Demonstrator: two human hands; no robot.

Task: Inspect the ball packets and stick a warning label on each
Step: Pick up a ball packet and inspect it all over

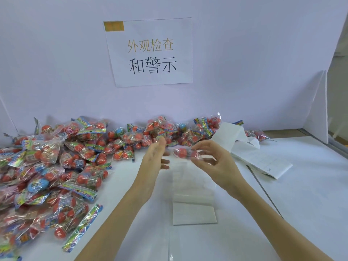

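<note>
The right hand [212,162] pinched a ball packet [185,153] at fingertip height, probably for inspection; the left hand [154,162] stood beside it, fingers straight. Below lay the label strip [194,211]; leftward, the packet heap [56,162].
</note>
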